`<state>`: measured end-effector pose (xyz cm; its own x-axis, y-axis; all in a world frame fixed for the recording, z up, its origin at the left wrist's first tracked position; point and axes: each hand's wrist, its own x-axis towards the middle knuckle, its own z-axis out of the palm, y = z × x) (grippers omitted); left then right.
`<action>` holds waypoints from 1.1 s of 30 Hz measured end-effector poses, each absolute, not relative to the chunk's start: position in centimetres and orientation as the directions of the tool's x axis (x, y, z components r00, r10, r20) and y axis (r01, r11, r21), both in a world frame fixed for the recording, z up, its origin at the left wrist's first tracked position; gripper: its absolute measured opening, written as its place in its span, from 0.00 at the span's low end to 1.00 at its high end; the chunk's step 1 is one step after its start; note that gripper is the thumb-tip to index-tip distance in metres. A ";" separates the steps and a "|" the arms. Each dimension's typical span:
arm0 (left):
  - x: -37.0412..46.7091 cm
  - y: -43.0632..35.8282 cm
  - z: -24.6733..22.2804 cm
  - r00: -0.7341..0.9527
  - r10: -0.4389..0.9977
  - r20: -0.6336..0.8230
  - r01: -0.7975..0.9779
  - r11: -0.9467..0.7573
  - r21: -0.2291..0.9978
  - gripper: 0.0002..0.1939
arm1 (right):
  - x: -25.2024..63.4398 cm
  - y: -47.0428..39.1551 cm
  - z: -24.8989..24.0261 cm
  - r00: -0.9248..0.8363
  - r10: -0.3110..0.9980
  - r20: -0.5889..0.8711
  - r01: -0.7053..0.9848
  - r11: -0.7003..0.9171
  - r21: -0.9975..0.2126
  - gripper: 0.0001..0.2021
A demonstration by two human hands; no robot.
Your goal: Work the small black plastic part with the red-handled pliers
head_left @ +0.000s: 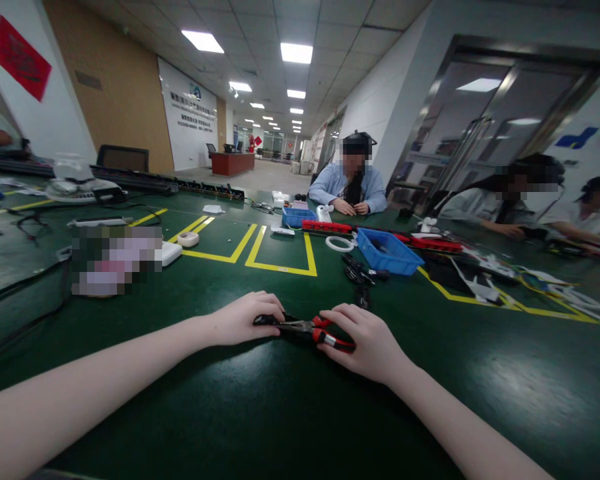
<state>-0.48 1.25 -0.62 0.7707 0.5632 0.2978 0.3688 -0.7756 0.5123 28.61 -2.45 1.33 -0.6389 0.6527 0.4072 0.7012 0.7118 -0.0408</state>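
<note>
While my right hand (367,339) grasps the pliers (307,326), my left hand (250,319) pinches a black piece (264,321).

From my remote post I see the handles (347,346) lying between the right thumb and fingers, with the nose (291,325) pointing left, right up to the left fingertips. The piece sits between the left thumb and fingers, one end sticking out; I cannot tell whether the pliers bite it. Both hands are over the green table (280,420); black cables (355,270) lie beyond the right one, just beside a blue bin (397,264).
</note>
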 end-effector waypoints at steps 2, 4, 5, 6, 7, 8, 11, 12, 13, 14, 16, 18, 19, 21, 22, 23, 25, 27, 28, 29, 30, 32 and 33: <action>-0.5 1.2 -0.6 0.769 0.567 0.296 0.375 -0.775 0.509 0.07 | 28.7 -2.4 1.4 -0.645 0.648 0.406 0.699 0.714 -0.028 0.21; -0.5 1.2 -0.5 0.767 0.569 0.296 0.375 -0.773 0.512 0.07 | 28.8 -2.4 1.6 -0.654 0.641 0.402 0.696 0.717 -0.011 0.21; -0.5 1.2 -0.5 0.767 0.569 0.297 0.374 -0.772 0.513 0.07 | 28.9 -2.5 1.7 -0.658 0.637 0.400 0.694 0.720 -0.004 0.21; -0.5 1.2 -0.4 0.766 0.570 0.297 0.376 -0.772 0.512 0.07 | 29.0 -2.5 1.8 -0.662 0.635 0.399 0.692 0.722 0.000 0.21; -0.5 1.2 -0.4 0.766 0.570 0.296 0.378 -0.773 0.510 0.07 | 29.0 -2.5 1.9 -0.664 0.633 0.398 0.691 0.723 0.004 0.21; -0.5 1.1 -0.4 0.767 0.570 0.295 0.380 -0.774 0.507 0.07 | 29.0 -2.5 2.0 -0.666 0.632 0.397 0.690 0.724 0.006 0.21; -0.5 1.0 -0.5 0.768 0.570 0.293 0.386 -0.776 0.499 0.07 | 29.1 -2.4 2.2 -0.669 0.631 0.393 0.688 0.726 0.007 0.21; -0.4 1.0 -0.5 0.768 0.570 0.293 0.386 -0.776 0.498 0.07 | 29.0 -2.4 2.2 -0.669 0.631 0.392 0.688 0.726 0.007 0.21; -0.4 1.0 -0.5 0.768 0.569 0.294 0.385 -0.777 0.497 0.07 | 29.0 -2.4 2.2 -0.670 0.632 0.391 0.688 0.726 0.006 0.21; -0.4 1.0 -0.4 0.768 0.568 0.295 0.384 -0.778 0.497 0.07 | 29.0 -2.4 2.2 -0.670 0.632 0.390 0.688 0.725 0.005 0.21; -0.4 1.0 -0.4 0.769 0.566 0.296 0.383 -0.779 0.496 0.07 | 29.1 -2.4 2.1 -0.669 0.633 0.389 0.688 0.726 0.003 0.21; -0.4 1.0 -0.4 0.768 0.568 0.296 0.383 -0.777 0.499 0.07 | 29.1 -2.4 2.1 -0.668 0.632 0.393 0.688 0.726 0.002 0.21; -0.4 1.0 -0.4 0.767 0.570 0.295 0.384 -0.775 0.501 0.07 | 29.2 -2.4 2.1 -0.667 0.630 0.398 0.688 0.726 0.005 0.21; -0.4 1.0 -0.4 0.765 0.573 0.294 0.385 -0.772 0.506 0.07 | 29.3 -2.5 2.1 -0.666 0.623 0.410 0.688 0.725 0.016 0.21; -0.4 0.9 -0.4 0.765 0.575 0.292 0.385 -0.771 0.507 0.07 | 29.3 -2.5 2.2 -0.665 0.621 0.415 0.690 0.724 0.022 0.21; -0.4 0.9 -0.4 0.764 0.576 0.291 0.387 -0.770 0.508 0.07 | 29.4 -2.5 2.3 -0.664 0.619 0.419 0.692 0.722 0.029 0.21; -0.4 0.9 -0.4 0.765 0.576 0.288 0.389 -0.769 0.507 0.07 | 29.4 -2.5 2.4 -0.661 0.622 0.420 0.699 0.714 0.042 0.21; -0.4 1.0 -0.4 0.767 0.575 0.287 0.390 -0.771 0.503 0.07 | 29.6 -2.4 2.5 -0.660 0.621 0.422 0.701 0.711 0.051 0.21; -0.4 1.0 -0.4 0.767 0.574 0.286 0.391 -0.773 0.500 0.07 | 29.7 -2.4 2.6 -0.660 0.618 0.427 0.700 0.712 0.050 0.21; -0.4 1.1 -0.5 0.768 0.572 0.288 0.390 -0.774 0.499 0.07 | 29.8 -2.3 2.7 -0.660 0.615 0.433 0.697 0.715 0.047 0.21; -0.4 1.1 -0.5 0.768 0.571 0.290 0.386 -0.774 0.501 0.07 | 29.9 -2.3 2.7 -0.659 0.611 0.439 0.694 0.719 0.042 0.21; -0.5 1.1 -0.6 0.769 0.567 0.296 0.369 -0.772 0.518 0.07 | 30.1 -2.2 2.9 -0.653 0.610 0.449 0.695 0.718 0.035 0.22; -0.5 1.1 -0.6 0.769 0.565 0.299 0.358 -0.769 0.530 0.07 | 30.2 -2.2 2.9 -0.646 0.616 0.451 0.702 0.711 0.035 0.22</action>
